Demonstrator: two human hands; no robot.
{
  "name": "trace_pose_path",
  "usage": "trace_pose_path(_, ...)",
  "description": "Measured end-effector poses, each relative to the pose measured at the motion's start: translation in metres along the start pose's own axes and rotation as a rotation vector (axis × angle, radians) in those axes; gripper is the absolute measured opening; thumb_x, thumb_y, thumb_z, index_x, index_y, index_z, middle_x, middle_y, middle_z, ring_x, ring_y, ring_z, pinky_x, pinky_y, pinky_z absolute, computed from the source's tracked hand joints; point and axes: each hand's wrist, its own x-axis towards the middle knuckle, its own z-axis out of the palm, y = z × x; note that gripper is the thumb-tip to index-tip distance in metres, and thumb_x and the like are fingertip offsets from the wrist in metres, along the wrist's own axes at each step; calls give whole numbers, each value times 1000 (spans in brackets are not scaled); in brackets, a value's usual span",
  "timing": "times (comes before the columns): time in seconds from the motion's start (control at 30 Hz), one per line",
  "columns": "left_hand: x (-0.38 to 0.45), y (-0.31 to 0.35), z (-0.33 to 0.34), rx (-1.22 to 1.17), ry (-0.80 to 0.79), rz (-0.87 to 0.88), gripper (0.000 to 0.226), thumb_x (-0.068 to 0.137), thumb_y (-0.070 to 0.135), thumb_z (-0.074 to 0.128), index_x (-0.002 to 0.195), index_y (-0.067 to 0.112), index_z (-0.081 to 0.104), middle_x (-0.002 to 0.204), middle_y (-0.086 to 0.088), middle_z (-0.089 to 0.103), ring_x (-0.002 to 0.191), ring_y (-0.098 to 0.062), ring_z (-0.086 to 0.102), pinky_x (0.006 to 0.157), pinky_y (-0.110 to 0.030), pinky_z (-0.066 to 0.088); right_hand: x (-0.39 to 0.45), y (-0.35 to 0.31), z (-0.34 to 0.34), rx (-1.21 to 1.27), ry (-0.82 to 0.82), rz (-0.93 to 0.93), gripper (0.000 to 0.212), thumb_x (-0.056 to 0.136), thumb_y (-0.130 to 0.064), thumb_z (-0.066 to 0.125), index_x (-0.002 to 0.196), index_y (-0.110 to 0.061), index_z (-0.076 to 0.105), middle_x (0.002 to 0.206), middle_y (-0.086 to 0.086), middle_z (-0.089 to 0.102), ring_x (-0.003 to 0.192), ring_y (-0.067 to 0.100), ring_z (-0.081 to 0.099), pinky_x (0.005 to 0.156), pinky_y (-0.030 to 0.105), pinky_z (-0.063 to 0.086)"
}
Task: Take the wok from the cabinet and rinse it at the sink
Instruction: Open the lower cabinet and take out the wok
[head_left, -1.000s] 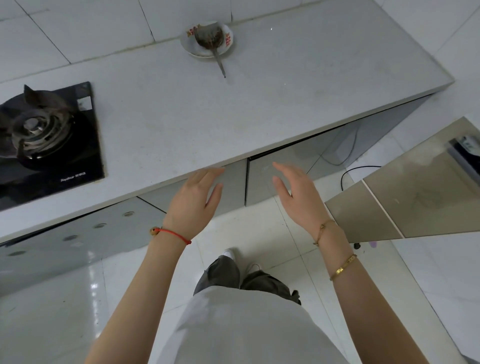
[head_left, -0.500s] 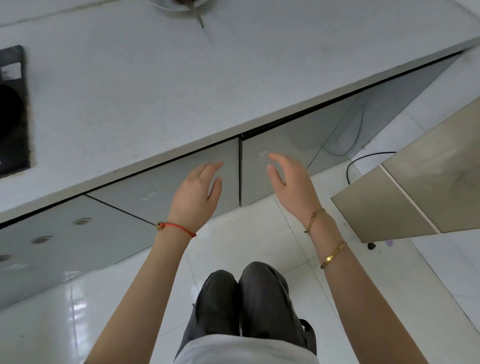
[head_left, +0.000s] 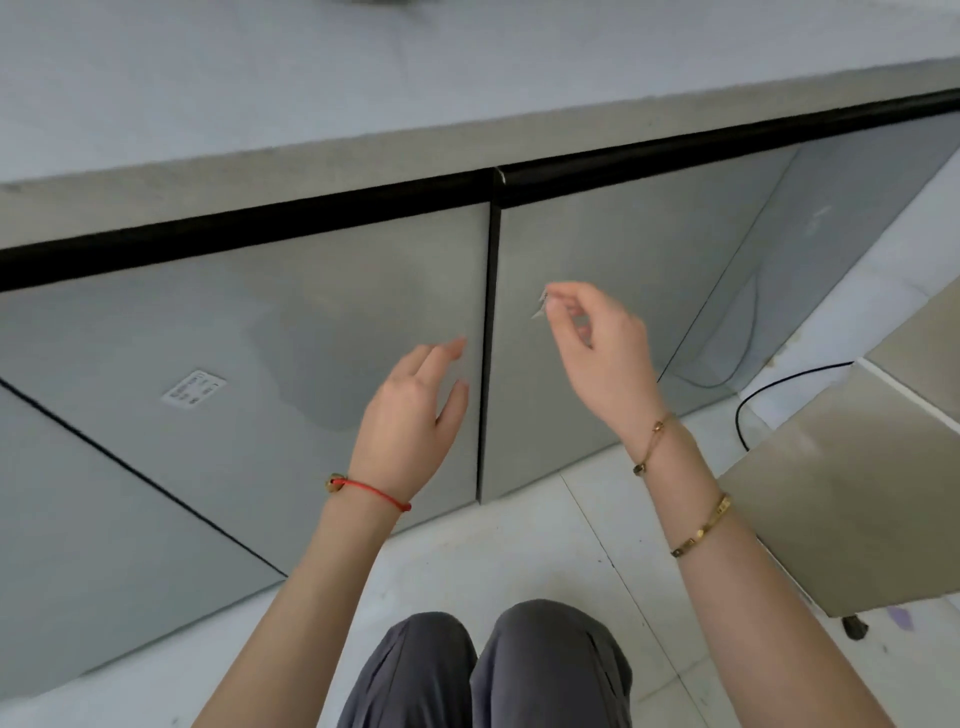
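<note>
wok: not in view. judged to be behind the closed doors under the counter, though nothing shows which compartment.

cabinet: glossy grey flat-front cabinet beneath the pale grey stone countertop. two doors meet at a dark vertical seam; both look shut, faces flush. a black recessed strip runs along the top of the doors, under the counter edge. a small white label sits on the left door.

right hand: raised in front of the right door, near the seam. thumb and forefinger are pinched together on a small pale tab at the door face; whether it is a pull or a sticker corner cannot be told, as that area is blurred. the other fingers are curled loosely.

left hand: in front of the left door, just beside the seam, fingers spread and slightly bent, holding nothing. contact with the door cannot be told.

person crouches, dark grey trousered knees low in view, over the white tiled floor. a black cable lies on the floor to the right.

progress: very early. no door open, wok not reached, sink not in view. left to do: open the door, lift out the wok, carry it to the sink, rinse.
</note>
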Motion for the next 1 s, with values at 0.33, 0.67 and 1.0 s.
trace_pose_path(0.33, 21, -3, 40, -147, 202, 60, 42, 95, 18, 57, 136, 16, 53, 122, 1, 62, 106, -15, 60, 83, -22, 44, 47, -32, -1, 175, 168, -43, 22, 98, -28, 53, 100, -12, 68, 94, 5, 74, 82, 13, 63, 77, 13, 48)
trace_pose_path(0.67, 39, -10, 46, -221, 192, 17, 46, 96, 20, 55, 141, 19, 48, 132, 1, 58, 111, -15, 59, 87, -26, 46, 68, -60, 8, 520, 106, 230, 23, 98, -21, 51, 102, -3, 66, 74, 2, 65, 55, 11, 54, 46, 18, 47)
trace_pose_path(1.0, 49, -17, 53, -256, 123, 24, 51, 95, 20, 57, 145, 21, 44, 135, 2, 57, 116, -16, 57, 87, -24, 43, 72, -75, 16, 746, 80, 294, 20, 96, -14, 56, 79, -9, 63, 71, 3, 63, 54, 9, 53, 45, 15, 45)
